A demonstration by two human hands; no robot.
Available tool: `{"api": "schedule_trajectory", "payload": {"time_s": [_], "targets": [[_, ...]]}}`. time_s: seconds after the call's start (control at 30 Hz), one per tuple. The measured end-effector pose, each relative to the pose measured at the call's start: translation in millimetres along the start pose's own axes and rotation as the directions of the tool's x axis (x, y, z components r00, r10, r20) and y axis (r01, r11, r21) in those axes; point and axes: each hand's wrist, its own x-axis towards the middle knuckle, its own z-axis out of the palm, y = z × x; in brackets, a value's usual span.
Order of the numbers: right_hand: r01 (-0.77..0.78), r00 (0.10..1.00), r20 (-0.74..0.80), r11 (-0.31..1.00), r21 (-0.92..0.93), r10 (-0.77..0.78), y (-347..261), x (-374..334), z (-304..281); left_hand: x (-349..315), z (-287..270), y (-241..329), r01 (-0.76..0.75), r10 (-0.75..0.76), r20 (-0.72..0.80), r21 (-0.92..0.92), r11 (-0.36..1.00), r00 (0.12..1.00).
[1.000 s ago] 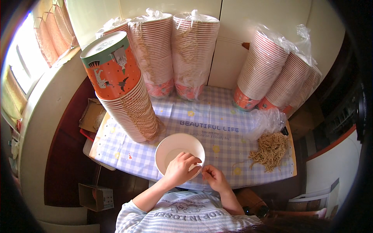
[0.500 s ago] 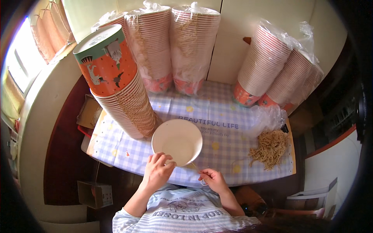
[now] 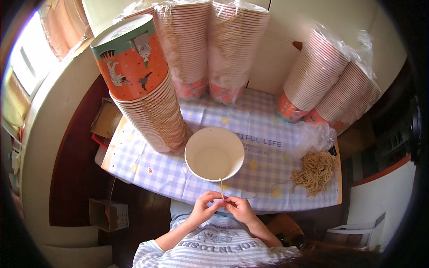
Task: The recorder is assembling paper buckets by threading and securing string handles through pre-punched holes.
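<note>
A white paper bucket [image 3: 214, 156] stands open-topped on the table near its front edge. From the near side of its rim hangs a thin beige cord [image 3: 221, 187]. My left hand [image 3: 207, 208] and my right hand [image 3: 239, 210] meet just in front of the bucket, fingertips pinched together on the cord's lower end. Neither hand touches the bucket. The fingers cover how the cord's end lies. A thin pale strand [image 3: 250, 196] curves out to the right of my hands.
At left rises a tall stack of paper buckets [image 3: 149, 118], topped by an upturned orange-and-green bucket [image 3: 132, 64]. Plastic-wrapped stacks [image 3: 237, 53] stand behind, others [image 3: 315, 73] at right. A tangled cord pile [image 3: 315, 172] and crumpled clear plastic [image 3: 315, 137] lie on the checked tablecloth [image 3: 165, 178].
My left hand has left the bucket's rim and moved right and down to meet my right hand at the cord. The whole view has shifted slightly.
</note>
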Motion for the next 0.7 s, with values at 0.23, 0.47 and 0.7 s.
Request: {"api": "schedule_trajectory", "payload": {"time_s": [0.23, 0.47, 0.7], "targets": [[0.181, 0.94, -0.228, 0.937, -0.299, -0.254, -17, 4, -4, -2, 8, -16, 0.212, -0.213, 0.033, -0.32, 0.923, 0.977], [0.299, 0.887, -0.142, 0.782, -0.547, -0.439, -26, 15, 5, -5, 12, -19, 0.201, -0.207, 0.004, -0.267, 0.943, 0.978], [0.305, 0.868, -0.176, 0.778, -0.549, -0.465, -27, 18, 10, -7, 13, -22, 0.07, -0.07, 0.002, -0.068, 0.995, 0.998]]}}
